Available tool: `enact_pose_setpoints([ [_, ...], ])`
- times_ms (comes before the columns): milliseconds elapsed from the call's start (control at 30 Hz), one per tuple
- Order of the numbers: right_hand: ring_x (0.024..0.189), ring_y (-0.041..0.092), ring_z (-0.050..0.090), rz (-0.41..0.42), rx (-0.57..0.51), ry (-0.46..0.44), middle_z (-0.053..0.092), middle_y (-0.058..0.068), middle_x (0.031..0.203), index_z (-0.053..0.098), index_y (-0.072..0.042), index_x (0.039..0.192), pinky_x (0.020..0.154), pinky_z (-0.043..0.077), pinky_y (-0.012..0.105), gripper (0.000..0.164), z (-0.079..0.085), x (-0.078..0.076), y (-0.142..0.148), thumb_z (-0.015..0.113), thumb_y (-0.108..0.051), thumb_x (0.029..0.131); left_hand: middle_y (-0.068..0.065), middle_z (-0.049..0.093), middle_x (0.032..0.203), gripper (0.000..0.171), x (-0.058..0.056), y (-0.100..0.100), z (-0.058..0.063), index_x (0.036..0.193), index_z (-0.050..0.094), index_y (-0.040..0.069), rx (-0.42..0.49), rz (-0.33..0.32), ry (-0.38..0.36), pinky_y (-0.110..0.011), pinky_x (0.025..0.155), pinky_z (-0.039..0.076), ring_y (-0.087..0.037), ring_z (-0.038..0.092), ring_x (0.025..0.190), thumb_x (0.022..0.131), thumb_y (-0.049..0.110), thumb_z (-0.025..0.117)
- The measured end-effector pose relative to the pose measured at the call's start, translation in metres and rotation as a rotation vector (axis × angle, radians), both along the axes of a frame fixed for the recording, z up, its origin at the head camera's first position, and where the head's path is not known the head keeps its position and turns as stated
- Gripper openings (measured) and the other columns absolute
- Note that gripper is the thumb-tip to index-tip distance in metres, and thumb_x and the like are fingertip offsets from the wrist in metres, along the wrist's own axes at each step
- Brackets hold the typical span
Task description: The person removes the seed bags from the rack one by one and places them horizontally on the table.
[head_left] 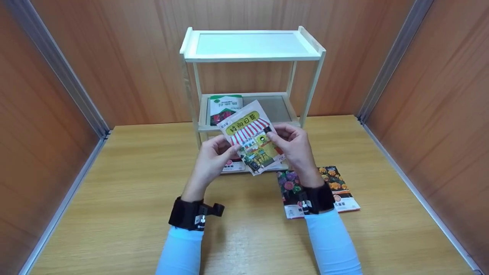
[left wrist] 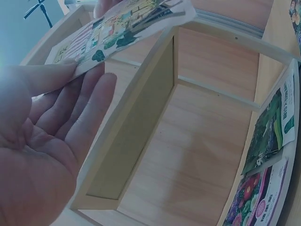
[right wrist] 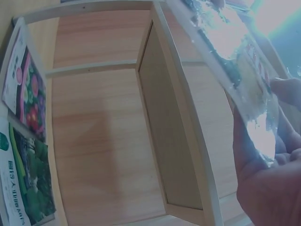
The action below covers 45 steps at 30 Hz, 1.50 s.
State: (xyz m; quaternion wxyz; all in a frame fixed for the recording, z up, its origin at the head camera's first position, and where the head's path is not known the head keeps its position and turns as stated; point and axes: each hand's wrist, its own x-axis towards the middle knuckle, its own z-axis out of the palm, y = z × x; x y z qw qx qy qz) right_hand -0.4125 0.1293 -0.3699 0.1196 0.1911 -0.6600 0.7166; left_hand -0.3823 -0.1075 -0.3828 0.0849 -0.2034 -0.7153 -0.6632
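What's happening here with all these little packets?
A person is holding up a sunflower packet with a striped awning on it, pinched between the left hand and right hand: that's the sunflower packet. Behind it stands a pale rack; a green-and-white packet lies on its middle shelf, and two more lie on the bottom one. A purple-flower packet and an orange-flower packet lie on the table.

Two hands (head_left: 211, 158) hold one packet (head_left: 252, 141). One stand (head_left: 314, 88) has three shelves (head_left: 252, 44): one packet (head_left: 225, 104) midway, two packets (left wrist: 270, 134) at the bottom. Two more packets (head_left: 289, 185) lie near right.
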Motion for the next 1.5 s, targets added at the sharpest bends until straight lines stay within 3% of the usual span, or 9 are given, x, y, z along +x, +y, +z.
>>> enact_pose_setpoints([
  [467, 0.080, 0.022, 0.065, -0.067, -0.081, 0.100, 0.069, 0.015, 0.091, 0.068, 0.002, 0.099, 0.066, 0.053, 0.027, 0.026, 0.000, 0.000, -0.007, 0.076, -0.015, 0.081, -0.011, 0.068, 0.098, 0.026, -0.004, 0.012, -0.002, 0.106, 0.065, 0.007, 0.165, 0.081, 0.030, -0.038, 0.073, 0.057, -0.028, 0.067, 0.086, 0.086, 0.022, 0.070],
  [667, 0.083, 0.025, 0.065, -0.056, -0.061, 0.080, 0.069, 0.016, 0.092, 0.067, 0.001, 0.099, 0.068, 0.054, 0.030, 0.026, -0.001, -0.001, -0.007, 0.076, -0.015, 0.081, -0.013, 0.068, 0.097, 0.026, -0.002, 0.008, 0.002, 0.109, 0.065, 0.006, 0.175, 0.092, 0.012, -0.038, 0.073, 0.057, -0.029, 0.066, 0.085, 0.087, 0.019, 0.070],
  [900, 0.083, 0.025, 0.066, -0.024, -0.039, 0.050, 0.069, 0.016, 0.091, 0.067, 0.001, 0.098, 0.069, 0.056, 0.030, 0.023, -0.001, 0.000, -0.007, 0.077, -0.011, 0.080, -0.014, 0.069, 0.098, 0.024, 0.016, 0.005, 0.023, 0.110, 0.066, 0.001, 0.130, 0.109, -0.004, -0.035, 0.072, 0.056, -0.028, 0.064, 0.085, 0.088, 0.011, 0.067],
  [1067, 0.083, 0.024, 0.066, 0.007, -0.041, 0.040, 0.069, 0.017, 0.094, 0.067, 0.002, 0.100, 0.071, 0.055, 0.028, 0.023, 0.000, 0.000, -0.005, 0.075, -0.010, 0.082, -0.012, 0.069, 0.098, 0.025, 0.017, 0.005, 0.023, 0.112, 0.067, 0.003, 0.100, 0.119, 0.003, -0.035, 0.072, 0.056, -0.026, 0.064, 0.085, 0.088, 0.011, 0.067],
  [1233, 0.084, 0.022, 0.064, -0.019, -0.008, 0.034, 0.068, 0.016, 0.094, 0.067, 0.001, 0.101, 0.069, 0.053, 0.026, 0.022, 0.000, -0.001, -0.004, 0.073, -0.012, 0.084, -0.012, 0.069, 0.099, 0.026, 0.018, 0.006, 0.023, 0.113, 0.067, 0.002, 0.080, 0.125, 0.026, -0.035, 0.072, 0.056, -0.026, 0.064, 0.086, 0.088, 0.010, 0.067],
  [1500, 0.077, 0.020, 0.062, -0.025, 0.030, 0.010, 0.067, 0.016, 0.090, 0.066, 0.000, 0.099, 0.062, 0.052, 0.024, 0.020, 0.001, 0.000, -0.004, 0.072, -0.014, 0.085, -0.010, 0.069, 0.103, 0.026, 0.018, 0.007, 0.024, 0.113, 0.067, 0.003, 0.112, 0.162, -0.001, -0.039, 0.075, 0.056, -0.024, 0.064, 0.090, 0.089, 0.013, 0.066],
])
